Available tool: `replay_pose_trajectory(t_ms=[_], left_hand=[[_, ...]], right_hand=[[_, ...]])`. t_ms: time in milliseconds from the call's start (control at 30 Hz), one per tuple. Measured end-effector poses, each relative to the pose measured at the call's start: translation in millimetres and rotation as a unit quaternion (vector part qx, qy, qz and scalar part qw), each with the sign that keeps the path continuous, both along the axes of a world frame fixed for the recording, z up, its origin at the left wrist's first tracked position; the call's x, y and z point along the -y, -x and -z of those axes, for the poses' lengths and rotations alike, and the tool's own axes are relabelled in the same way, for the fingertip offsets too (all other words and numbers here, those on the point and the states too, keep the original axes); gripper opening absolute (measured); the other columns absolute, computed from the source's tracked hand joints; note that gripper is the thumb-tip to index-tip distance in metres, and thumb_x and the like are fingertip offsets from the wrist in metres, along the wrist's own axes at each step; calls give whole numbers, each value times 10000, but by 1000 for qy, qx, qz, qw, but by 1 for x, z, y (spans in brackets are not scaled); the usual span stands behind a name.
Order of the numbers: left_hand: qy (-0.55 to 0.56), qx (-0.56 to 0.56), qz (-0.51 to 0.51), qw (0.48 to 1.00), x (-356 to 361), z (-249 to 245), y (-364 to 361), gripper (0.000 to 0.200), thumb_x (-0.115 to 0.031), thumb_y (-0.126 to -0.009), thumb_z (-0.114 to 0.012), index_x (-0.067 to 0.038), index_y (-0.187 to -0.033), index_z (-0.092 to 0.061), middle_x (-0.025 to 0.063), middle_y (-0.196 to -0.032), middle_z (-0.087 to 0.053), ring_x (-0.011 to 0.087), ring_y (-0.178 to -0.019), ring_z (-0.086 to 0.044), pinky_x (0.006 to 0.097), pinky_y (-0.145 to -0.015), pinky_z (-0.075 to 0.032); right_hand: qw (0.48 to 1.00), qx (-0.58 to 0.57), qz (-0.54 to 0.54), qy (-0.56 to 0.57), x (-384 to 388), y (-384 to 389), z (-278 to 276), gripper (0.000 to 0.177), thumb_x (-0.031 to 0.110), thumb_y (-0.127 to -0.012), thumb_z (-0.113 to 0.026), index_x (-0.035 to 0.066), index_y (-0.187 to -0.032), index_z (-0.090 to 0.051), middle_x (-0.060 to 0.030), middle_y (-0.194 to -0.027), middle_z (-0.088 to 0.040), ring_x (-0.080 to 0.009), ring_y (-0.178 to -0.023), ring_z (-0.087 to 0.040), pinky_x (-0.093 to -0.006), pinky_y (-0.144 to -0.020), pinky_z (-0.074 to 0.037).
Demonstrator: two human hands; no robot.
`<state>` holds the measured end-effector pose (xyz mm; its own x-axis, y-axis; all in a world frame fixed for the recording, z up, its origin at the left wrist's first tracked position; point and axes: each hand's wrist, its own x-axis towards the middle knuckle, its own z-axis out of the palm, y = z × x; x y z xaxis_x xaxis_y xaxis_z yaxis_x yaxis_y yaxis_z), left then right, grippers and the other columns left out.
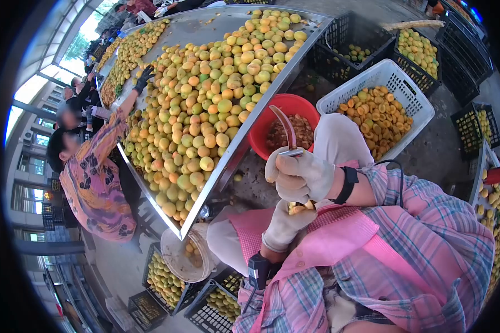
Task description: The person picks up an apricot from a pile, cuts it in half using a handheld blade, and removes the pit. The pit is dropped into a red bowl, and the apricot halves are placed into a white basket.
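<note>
My right hand, in a whitish work glove, is closed around a knife. The curved blade sticks up from the fist, above the red bucket's near edge. Just below it, my left hand, gloved too, is closed on a yellow apricot, mostly hidden between the hands. The red bucket holds brownish pits or scraps. Beside my knee, a white crate contains orange apricot halves. Whole apricots cover much of the metal table in front of me.
A white bucket with a few fruits stands by the table corner. Black crates of apricots surround me, including a partly filled one behind the red bucket. Across the table, a person in a patterned top reaches over the fruit.
</note>
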<state>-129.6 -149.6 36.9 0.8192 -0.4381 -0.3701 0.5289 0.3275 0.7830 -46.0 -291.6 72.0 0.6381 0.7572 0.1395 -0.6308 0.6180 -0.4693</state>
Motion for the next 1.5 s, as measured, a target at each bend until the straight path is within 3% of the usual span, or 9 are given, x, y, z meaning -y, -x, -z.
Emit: replay_pose_trajectory(t_ms=[367, 667, 800, 1033, 1133, 1167, 1300, 1367, 1500], left_hand=[[119, 96, 148, 977, 0, 10, -2, 402, -5, -648, -737, -42, -1025, -603, -2, -862, -574, 126, -815, -530, 242, -708, -407], [165, 76, 125, 975, -2, 22, 3, 762, -709, -759, -631, -52, -1128, -519, 76, -934, -589, 149, -785, -598, 246, -692, -481], [163, -121, -80, 976, 7, 12, 1, 631, -636, -968, -293, -55, -1034, -531, 33, -808, -584, 92, -624, -528, 173, -516, -382], [124, -87, -146, 978, 5, 22, -5, 238, -313, -995, -489, -107, -1112, -507, 34, -917, -597, 90, -666, -593, 174, -508, -451], [-255, 232, -126, 930, 9, 19, 1, 224, -77, -938, -486, -86, -1162, -489, 16, -903, -593, 115, -750, -602, 234, -584, -472], [-396, 369, -96, 835, 5, 27, 4, 287, 2, -924, -456, -83, -1196, -491, 10, -887, -606, 138, -788, -617, 261, -645, -483], [248, -229, -174, 925, -8, 67, 6, 446, 40, -821, -578, -69, -1242, -478, 12, -1065, -597, 182, -882, -624, 299, -765, -498], [114, -181, -185, 959, 4, 41, 7, 294, -290, -897, -610, -85, -1086, -520, 40, -897, -573, 116, -668, -571, 279, -510, -449], [-189, 190, -2, 963, -9, 43, 12, 432, -137, -959, -526, -85, -1366, -393, 79, -1207, -555, 186, -1133, -556, 321, -958, -458]], right_hand=[[988, 101, -119, -17, 6, 10, -9, 336, 311, -950, -602, -24, -939, -623, 26, -508, -407, -63, -406, -354, -224, -394, -268], [995, 67, -23, 69, 2, 9, -19, 354, 318, -963, -570, -32, -927, -605, 29, -515, -415, -65, -401, -364, -228, -380, -282], [974, 35, 100, 201, -5, 0, -20, 343, 338, -978, -529, 3, -958, -602, 41, -547, -395, -58, -445, -373, -233, -417, -296], [943, 64, 182, 273, -17, -3, 0, 137, 144, -875, -572, 12, -851, -598, 4, -550, -461, -108, -464, -479, -267, -456, -399], [548, 596, 481, 338, -25, -3, 4, 113, 10, -743, -614, 58, -813, -539, -21, -750, -609, -171, -650, -619, -289, -585, -508], [548, 595, 480, 338, -24, 0, 4, 113, 10, -743, -614, 58, -813, -539, -21, -750, -609, -171, -650, -619, -289, -585, -508], [580, 592, 470, 303, -22, 19, 6, 131, 28, -726, -639, 112, -818, -599, 15, -795, -619, -152, -693, -623, -263, -627, -513], [385, 637, 576, 339, -25, 26, 10, 128, 60, -732, -646, 160, -808, -621, 29, -790, -603, -127, -705, -612, -258, -594, -507], [238, 427, 741, 460, -78, 48, 31, 89, 195, -705, -654, 226, -762, -594, 47, -786, -600, -108, -570, -538, -260, -470, -422]])
